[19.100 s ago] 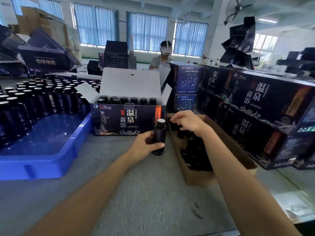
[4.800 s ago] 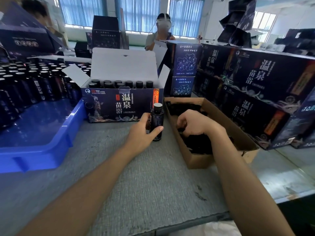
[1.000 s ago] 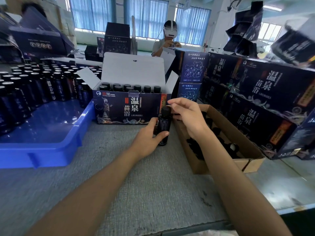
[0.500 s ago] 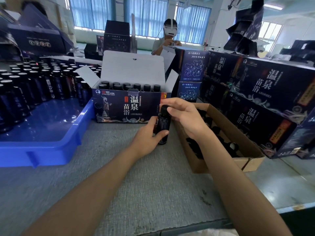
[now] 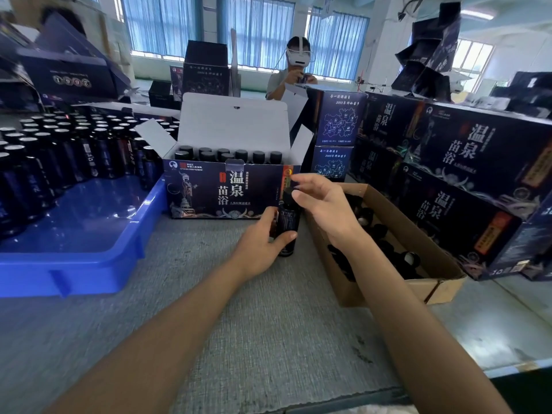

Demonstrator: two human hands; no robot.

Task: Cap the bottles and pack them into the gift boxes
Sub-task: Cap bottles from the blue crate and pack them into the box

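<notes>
Dark and upright, the bottle (image 5: 287, 227) stands on the grey desk (image 5: 239, 339) at the centre of the frame, with a black cap (image 5: 287, 195) on its neck. The left hand (image 5: 263, 243) grips its body, fingers and thumb curled round it. The right hand (image 5: 324, 204) is just right of the cap with its fingers spread and relaxed, holding nothing; the thumb lies just beside the cap, and I cannot tell whether it touches.

Just behind the bottle is an open gift box (image 5: 209, 192) with its white lid flap raised and a row of capped bottles (image 5: 227, 154) inside. To the right, under the right forearm, a brown cardboard box (image 5: 436, 288) holds loose black caps (image 5: 385, 234). At the left a blue tray (image 5: 89, 273) carries many bottles (image 5: 59, 144) in rows. Closed gift boxes (image 5: 466, 174) are stacked at the right. A person (image 5: 295, 73) wearing a headset stands at the upper centre.
</notes>
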